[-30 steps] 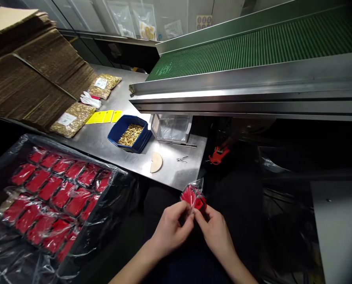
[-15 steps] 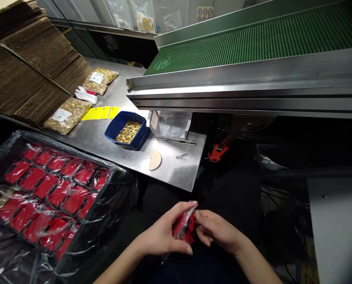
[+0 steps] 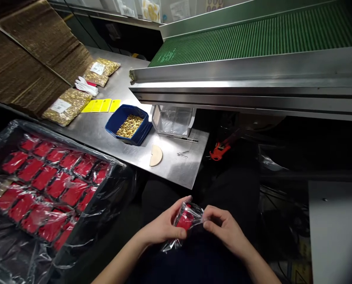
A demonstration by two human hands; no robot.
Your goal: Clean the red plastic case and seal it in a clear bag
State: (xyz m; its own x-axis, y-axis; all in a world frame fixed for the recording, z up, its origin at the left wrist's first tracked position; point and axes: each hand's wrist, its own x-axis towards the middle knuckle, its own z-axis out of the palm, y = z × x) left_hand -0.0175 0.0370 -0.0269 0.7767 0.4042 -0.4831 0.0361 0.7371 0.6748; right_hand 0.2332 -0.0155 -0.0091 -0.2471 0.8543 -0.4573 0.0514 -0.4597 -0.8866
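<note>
A small red item in a clear plastic bag (image 3: 185, 220) is held low over my lap, below the steel table's near edge. My left hand (image 3: 163, 228) grips the bag from the left, thumb under it and fingers over the top. My right hand (image 3: 223, 228) pinches the bag's right end. To the left, a black tray lined with clear plastic (image 3: 110, 185) holds several rows of the same red bagged items (image 3: 45, 185).
The steel table (image 3: 176, 169) carries a blue bin of small gold parts (image 3: 129, 125), a clear plastic box (image 3: 172, 120), bags of gold parts (image 3: 64, 107), yellow cards (image 3: 101, 105), a half-round wooden piece (image 3: 156, 155) and flat cardboard (image 3: 30, 59). A green conveyor (image 3: 252, 39) runs above.
The bagged red item came down from in front of the table edge to my lap and was turned flatter. My right hand shifted to the bag's right end.
</note>
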